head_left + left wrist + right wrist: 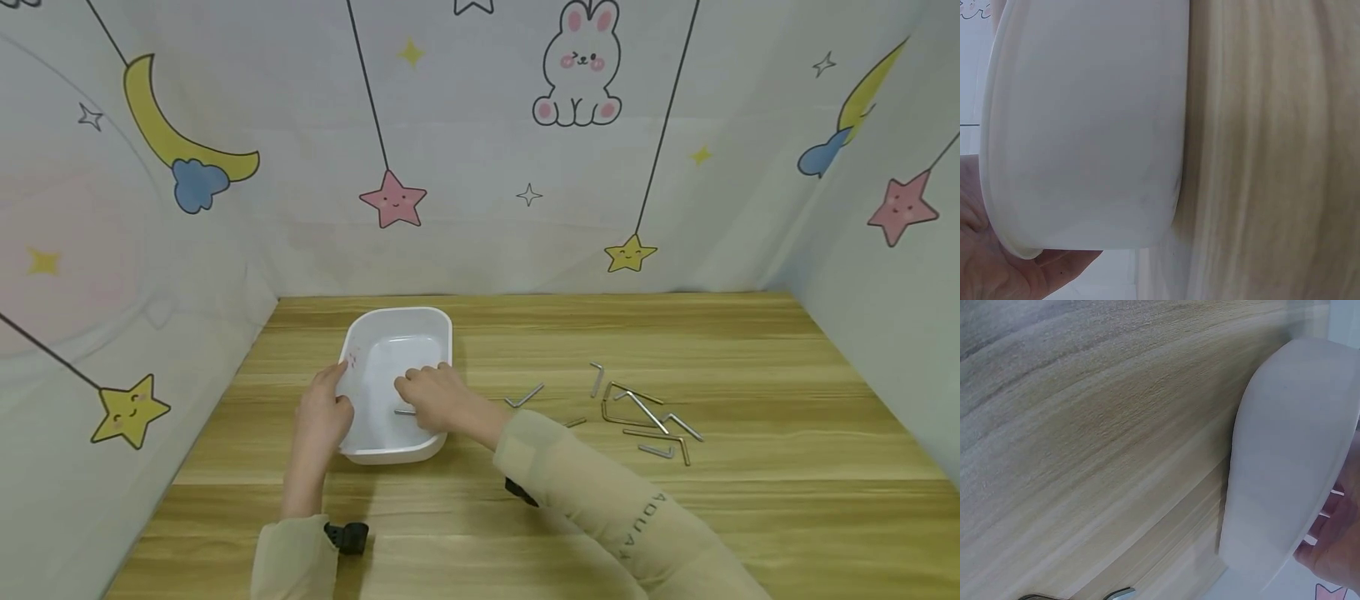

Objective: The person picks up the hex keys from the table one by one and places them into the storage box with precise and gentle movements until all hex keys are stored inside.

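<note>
Our left hand grips the tub on the bench. Inside, our right hand curls over a key; we cannot tell whether it holds it. Other keys lie at right.

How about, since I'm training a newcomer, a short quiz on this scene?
1. True or false: the left hand touches the white tray.
2. Which hand reaches over the tray's inside?
3. What lies on the wooden table to the right of the tray in the head view?
A) Spoons
B) L-shaped metal keys
C) Pencils

Key: 1. True. 2. The right hand. 3. B.
</note>
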Available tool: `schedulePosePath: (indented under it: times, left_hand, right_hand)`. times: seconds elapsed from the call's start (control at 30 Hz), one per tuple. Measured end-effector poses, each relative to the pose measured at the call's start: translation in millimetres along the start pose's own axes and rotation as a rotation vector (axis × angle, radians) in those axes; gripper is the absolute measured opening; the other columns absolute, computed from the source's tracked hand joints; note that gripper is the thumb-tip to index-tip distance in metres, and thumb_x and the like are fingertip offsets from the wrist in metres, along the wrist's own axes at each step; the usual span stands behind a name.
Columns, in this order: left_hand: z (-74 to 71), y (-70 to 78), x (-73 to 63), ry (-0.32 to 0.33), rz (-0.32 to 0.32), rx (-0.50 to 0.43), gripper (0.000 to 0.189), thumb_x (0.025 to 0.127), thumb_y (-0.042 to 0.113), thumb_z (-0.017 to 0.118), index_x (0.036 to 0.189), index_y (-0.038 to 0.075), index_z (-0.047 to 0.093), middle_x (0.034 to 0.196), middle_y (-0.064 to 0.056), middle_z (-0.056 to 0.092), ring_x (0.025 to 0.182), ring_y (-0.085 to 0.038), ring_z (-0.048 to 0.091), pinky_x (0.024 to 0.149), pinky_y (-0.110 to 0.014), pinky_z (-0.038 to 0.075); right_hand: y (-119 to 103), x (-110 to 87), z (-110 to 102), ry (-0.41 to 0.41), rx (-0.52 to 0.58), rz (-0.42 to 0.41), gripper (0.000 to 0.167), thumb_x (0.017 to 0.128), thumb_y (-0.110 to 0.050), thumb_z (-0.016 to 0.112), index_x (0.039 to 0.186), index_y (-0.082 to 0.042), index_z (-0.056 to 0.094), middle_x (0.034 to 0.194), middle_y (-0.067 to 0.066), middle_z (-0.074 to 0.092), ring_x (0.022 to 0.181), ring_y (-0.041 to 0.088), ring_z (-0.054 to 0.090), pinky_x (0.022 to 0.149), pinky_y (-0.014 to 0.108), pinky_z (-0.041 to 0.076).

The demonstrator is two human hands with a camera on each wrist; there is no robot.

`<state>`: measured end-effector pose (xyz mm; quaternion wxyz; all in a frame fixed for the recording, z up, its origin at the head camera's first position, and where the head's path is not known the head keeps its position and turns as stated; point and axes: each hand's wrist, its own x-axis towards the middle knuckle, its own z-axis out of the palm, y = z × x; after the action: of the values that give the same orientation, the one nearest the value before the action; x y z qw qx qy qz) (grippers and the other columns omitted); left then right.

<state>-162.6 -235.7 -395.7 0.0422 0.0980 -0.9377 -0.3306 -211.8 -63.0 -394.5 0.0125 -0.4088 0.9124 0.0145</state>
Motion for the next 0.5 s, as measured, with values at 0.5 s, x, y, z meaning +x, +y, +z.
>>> schedulePosePath:
  times: [0.5]
  left_hand:
    - [0.7, -0.7, 0.0, 0.01, 0.013, -0.014, 0.058, 0.085, -0.006, 0.036, 0.144, -0.006, 0.037, 0.148, -0.03, 0.035, 0.135, -0.049, 0.035, 0.107, -0.06, 0.035]
  right_hand:
    - [0.1, -21.1, -16.1, 0.161, 0.064, -0.006, 0.016, 0.086, -0.007, 0.059, 0.098, -0.016, 0.064, 0.092, -0.003, 0.065, 0.08, 0.015, 0.06, 0.065, 0.026, 0.039]
